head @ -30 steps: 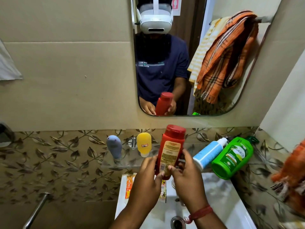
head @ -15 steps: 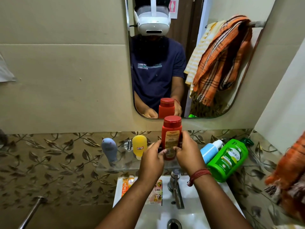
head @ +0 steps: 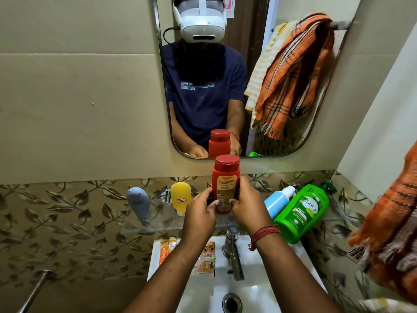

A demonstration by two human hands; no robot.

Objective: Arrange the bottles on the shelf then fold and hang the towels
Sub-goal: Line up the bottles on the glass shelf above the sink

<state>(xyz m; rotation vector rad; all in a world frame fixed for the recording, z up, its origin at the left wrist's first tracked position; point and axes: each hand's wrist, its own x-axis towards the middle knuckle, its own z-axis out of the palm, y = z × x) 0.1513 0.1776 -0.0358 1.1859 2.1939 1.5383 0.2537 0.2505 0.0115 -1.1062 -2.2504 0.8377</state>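
Between both hands a glossy red plastic bottle (head: 225, 184) on clear glass shelf (head: 158, 220); below them, shiny metal tap (head: 233, 254).

Single head-worn view, close, forward and down toward shelf (head: 144, 227) and mirror (head: 248, 86).

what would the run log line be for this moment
step: arranging bottles | both hands, left and right, grip upright red plastic bottle on clear glass shelf | green pump bottle tilted | towels not yet folded
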